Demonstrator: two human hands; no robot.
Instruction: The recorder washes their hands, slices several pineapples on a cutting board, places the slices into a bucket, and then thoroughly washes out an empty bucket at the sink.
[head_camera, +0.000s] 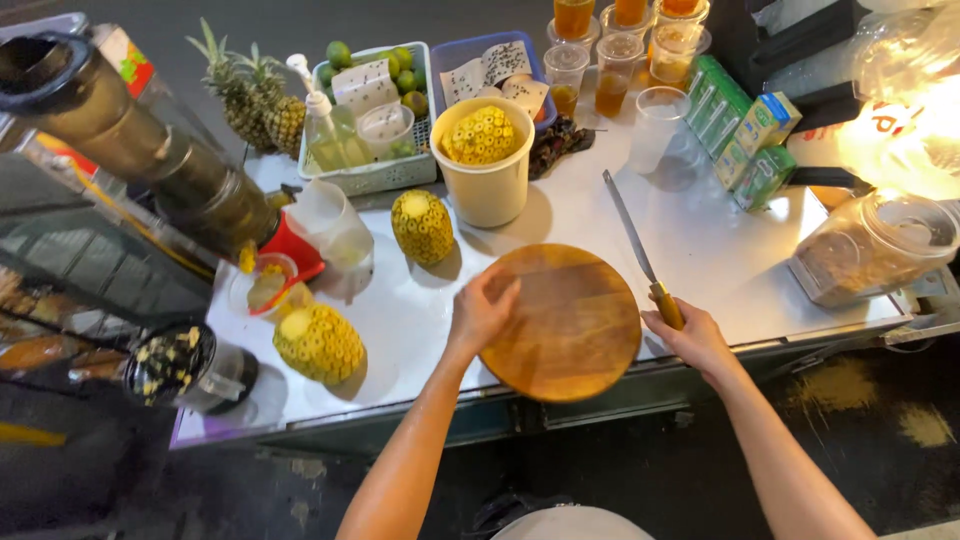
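A round wooden cutting board (572, 322) lies at the front edge of a white table (700, 240). My left hand (480, 312) rests on the board's left rim, fingers bent over it. My right hand (690, 335) grips the wooden handle of a long knife (630, 232), whose blade points away from me over the table. One peeled pineapple (422, 226) stands behind the board, a second (318, 343) lies to the left, and a third (482, 134) sits in a cream bucket (487, 185).
A juicer (140, 140) with a clear jug (335, 235) stands at the left. Behind are whole pineapples (255, 100), baskets of limes (375, 110), plastic cups of drink (610, 60), green cartons (745, 130) and a clear jar (870, 245) on the right.
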